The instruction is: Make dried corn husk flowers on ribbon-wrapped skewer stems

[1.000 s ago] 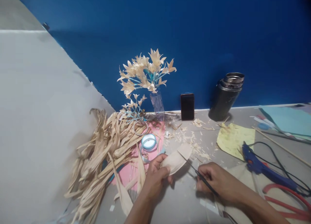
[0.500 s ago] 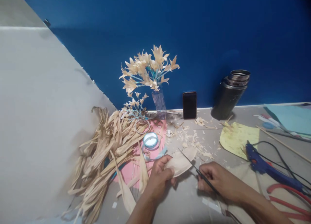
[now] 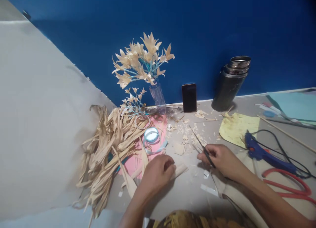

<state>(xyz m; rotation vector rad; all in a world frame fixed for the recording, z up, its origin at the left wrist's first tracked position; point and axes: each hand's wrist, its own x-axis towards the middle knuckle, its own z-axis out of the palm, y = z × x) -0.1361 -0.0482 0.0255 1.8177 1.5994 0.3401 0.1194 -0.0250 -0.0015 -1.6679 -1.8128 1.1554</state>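
My left hand (image 3: pixel 158 170) is closed on a pale corn husk piece (image 3: pixel 182 169), held low over the table; its narrow end sticks out to the right of the fingers. To the right, my right hand (image 3: pixel 219 158) grips dark scissors (image 3: pixel 197 137), with the blades pointing up and left, away from the husk. Small cream trimmings (image 3: pixel 185 135) lie scattered beyond the blades, among them a larger cut scrap (image 3: pixel 179 149).
A dried husk pile (image 3: pixel 106 155) covers the left side, beside a pink sheet (image 3: pixel 129 165) and a ribbon roll (image 3: pixel 151 135). Behind stand a flower-filled vase (image 3: pixel 158 96), a phone (image 3: pixel 189 98) and a flask (image 3: pixel 230 84). A blue glue gun (image 3: pixel 269 155) and red loops (image 3: pixel 286 182) lie right.
The husk piece, earlier broad and flat at the blades, now shows narrow beside my left hand. A cut scrap lies on the table. The scissors have come away from the husk.
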